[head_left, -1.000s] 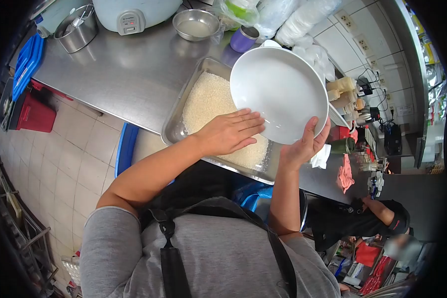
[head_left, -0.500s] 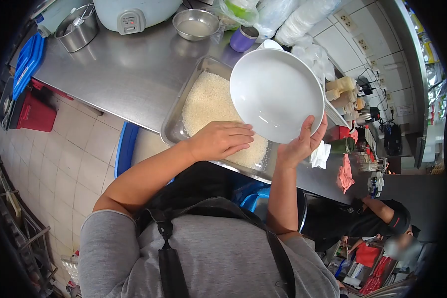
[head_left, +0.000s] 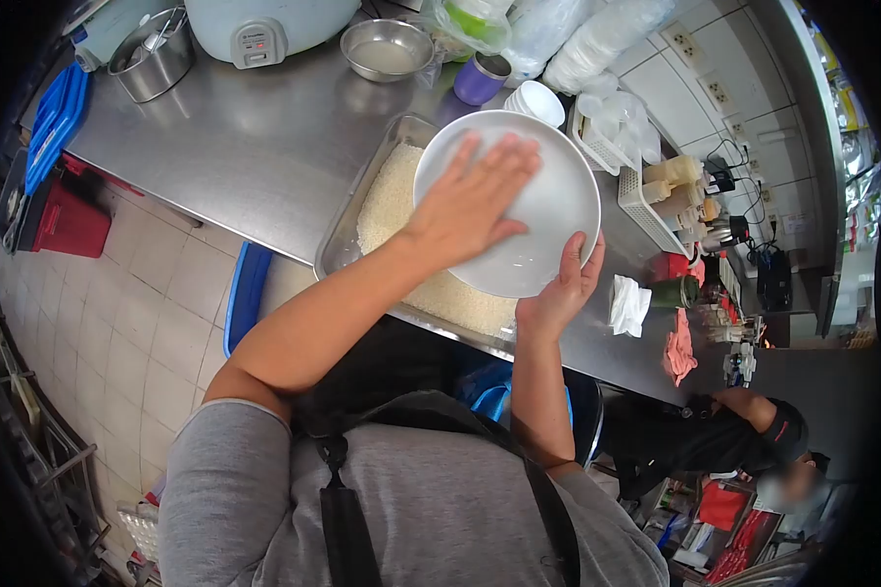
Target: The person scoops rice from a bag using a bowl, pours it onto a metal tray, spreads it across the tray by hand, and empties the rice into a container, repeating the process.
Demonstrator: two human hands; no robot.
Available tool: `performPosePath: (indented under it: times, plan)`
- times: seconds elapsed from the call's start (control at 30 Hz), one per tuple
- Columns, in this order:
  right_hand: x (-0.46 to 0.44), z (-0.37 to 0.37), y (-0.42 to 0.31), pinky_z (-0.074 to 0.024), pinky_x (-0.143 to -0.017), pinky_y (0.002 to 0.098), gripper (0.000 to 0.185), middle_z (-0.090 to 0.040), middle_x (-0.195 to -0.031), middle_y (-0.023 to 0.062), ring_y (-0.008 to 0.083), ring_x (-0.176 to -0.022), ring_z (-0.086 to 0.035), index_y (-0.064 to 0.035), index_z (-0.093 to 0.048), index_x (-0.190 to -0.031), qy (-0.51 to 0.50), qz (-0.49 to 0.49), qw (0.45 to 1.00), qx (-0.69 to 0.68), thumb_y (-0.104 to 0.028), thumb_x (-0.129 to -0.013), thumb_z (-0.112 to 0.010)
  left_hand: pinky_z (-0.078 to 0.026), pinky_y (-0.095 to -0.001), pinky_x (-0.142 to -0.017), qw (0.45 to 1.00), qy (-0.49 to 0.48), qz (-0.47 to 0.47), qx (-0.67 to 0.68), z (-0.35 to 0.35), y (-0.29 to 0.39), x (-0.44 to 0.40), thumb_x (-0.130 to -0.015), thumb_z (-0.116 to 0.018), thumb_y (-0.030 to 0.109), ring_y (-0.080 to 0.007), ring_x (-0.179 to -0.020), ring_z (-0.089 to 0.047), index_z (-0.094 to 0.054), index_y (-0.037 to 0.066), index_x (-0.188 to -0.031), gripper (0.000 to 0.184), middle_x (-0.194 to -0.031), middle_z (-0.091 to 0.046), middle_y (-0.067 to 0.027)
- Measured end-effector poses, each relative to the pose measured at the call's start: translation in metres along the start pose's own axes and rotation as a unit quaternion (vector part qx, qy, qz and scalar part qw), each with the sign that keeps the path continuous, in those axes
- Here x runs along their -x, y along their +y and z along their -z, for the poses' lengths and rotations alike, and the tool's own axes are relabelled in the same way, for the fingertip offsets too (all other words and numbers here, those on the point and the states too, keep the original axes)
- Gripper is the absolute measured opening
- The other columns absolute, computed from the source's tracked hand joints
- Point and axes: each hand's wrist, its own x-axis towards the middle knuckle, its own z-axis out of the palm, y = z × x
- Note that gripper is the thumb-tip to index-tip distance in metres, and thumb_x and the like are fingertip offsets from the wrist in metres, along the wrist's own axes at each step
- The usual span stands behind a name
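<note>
Bench point(head_left: 235, 166) of steel carries a metal tray point(head_left: 340, 252) holding rice point(head_left: 387, 201). White bowl point(head_left: 558, 196) is tilted above the tray's right part. Right hand point(head_left: 556, 305) has a narrow grip on its rim, thumb inside; left hand point(head_left: 470, 205) spreads wide over the inner face, contact unclear. The step looks like wiping or brushing the bowl's inside; a next stroke would call for a steady rim and a flat palm. Compared with the earlier frame, the bowl sits further left, the left hand has moved from its lower edge to over its inside, and stacked white containers point(head_left: 538, 103) show more fully.
</note>
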Motion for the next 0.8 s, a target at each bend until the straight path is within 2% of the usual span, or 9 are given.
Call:
performPosePath:
  times: [0.23,0.3,0.37,0.43,0.47,0.53,0.63,0.67,0.8]
  plan:
    - [-0.013,0.014,-0.001,-0.0485,-0.094,0.0309,0.033,-0.062,-0.119,0.0088,0.0155,-0.109,-0.06,-0.002,-0.051,-0.13,0.026,0.051,0.997,0.06,-0.015,-0.101,-0.056,-0.013,-0.056,-0.121,0.99,-0.125,-0.025,-0.065,-0.003,-0.021,0.077,-0.095,-0.056,0.045,-0.0203,-0.147,-0.031,-0.044,0.008,-0.146,0.065,-0.154,-0.04,-0.0104]
    - [-0.016,0.016,-0.004,-0.049,-0.094,0.0319,0.035,-0.062,-0.12,0.0092,0.0169,-0.109,-0.06,-0.0016,-0.05,-0.131,0.038,0.039,0.997,0.048,-0.017,-0.101,-0.057,-0.02,-0.0538,-0.12,0.949,-0.309,0.061,-0.014,0.024,-0.023,0.078,-0.097,-0.054,0.042,-0.0212,-0.141,-0.04,-0.047,0.008,-0.143,0.058,-0.15,-0.046,-0.0114]
    - [-0.017,0.018,-0.01,-0.0496,-0.094,0.0336,0.038,-0.061,-0.122,0.01,0.0192,-0.109,-0.061,-0.0007,-0.049,-0.133,0.055,-0.002,0.998,0.005,-0.02,-0.101,-0.057,-0.027,-0.0506,-0.118,0.938,-0.297,0.149,0.096,0.032,-0.029,0.085,-0.1,-0.052,0.04,-0.0226,-0.132,-0.05,-0.051,0.006,-0.14,0.052,-0.142,-0.053,-0.0125]
    - [-0.02,0.022,-0.011,-0.0489,-0.097,0.0373,0.042,-0.059,-0.125,0.0114,0.0228,-0.112,-0.06,0.0003,-0.048,-0.135,0.025,-0.066,0.996,-0.047,-0.024,-0.101,-0.056,-0.035,-0.0465,-0.114,0.935,-0.079,0.236,0.251,0.03,-0.038,0.097,-0.103,-0.048,0.039,-0.0245,-0.12,-0.06,-0.054,0.002,-0.135,0.05,-0.133,-0.061,-0.0138]
    - [-0.02,0.022,-0.009,-0.0486,-0.098,0.0392,0.045,-0.058,-0.127,0.012,0.0246,-0.114,-0.06,0.0008,-0.047,-0.136,0.009,-0.098,0.993,-0.073,-0.025,-0.101,-0.055,-0.037,-0.045,-0.113,0.875,0.003,0.278,0.396,0.029,-0.037,0.091,-0.103,-0.047,0.04,-0.0247,-0.118,-0.061,-0.055,0.001,-0.134,0.05,-0.13,-0.062,-0.0137]
    - [-0.017,0.025,0.002,-0.0448,-0.103,0.044,0.048,-0.056,-0.133,0.0129,0.0281,-0.121,-0.056,-0.0006,-0.045,-0.14,-0.024,-0.162,0.98,-0.115,-0.03,-0.102,-0.052,-0.042,-0.042,-0.109,0.671,0.168,0.329,0.643,0.023,-0.025,0.063,-0.104,-0.045,0.042,-0.0251,-0.113,-0.064,-0.056,0.0,-0.133,0.052,-0.125,-0.065,-0.0135]
    - [-0.005,0.007,0.004,-0.0418,-0.107,0.0476,0.05,-0.055,-0.137,0.0143,0.0309,-0.126,-0.053,-0.0006,-0.043,-0.142,-0.033,-0.238,0.957,-0.165,-0.031,-0.103,-0.05,-0.048,-0.0367,-0.102,0.403,0.121,0.379,0.824,0.049,-0.015,0.037,-0.104,-0.043,0.046,-0.0228,-0.114,-0.063,-0.056,0.0,-0.132,0.056,-0.126,-0.064,-0.013]
    - [0.0,0.002,0.003,-0.0413,-0.108,0.0481,0.049,-0.054,-0.138,0.0147,0.0314,-0.127,-0.053,-0.0003,-0.043,-0.142,-0.028,-0.261,0.948,-0.18,-0.03,-0.103,-0.049,-0.051,-0.0356,-0.098,0.384,0.085,0.334,0.857,0.045,-0.022,0.037,-0.103,-0.043,0.049,-0.0218,-0.117,-0.061,-0.055,0.002,-0.134,0.057,-0.129,-0.062,-0.0124]
    - [0.001,0.007,0.019,-0.0386,-0.111,0.0503,0.047,-0.053,-0.138,0.0167,0.0338,-0.129,-0.051,-0.0003,-0.042,-0.142,-0.025,-0.309,0.918,-0.248,-0.028,-0.104,-0.045,-0.051,-0.0377,-0.098,0.301,0.089,0.381,0.87,0.032,-0.007,0.035,-0.104,-0.043,0.042,-0.0233,-0.115,-0.062,-0.055,0.003,-0.133,0.05,-0.126,-0.063,-0.0104]
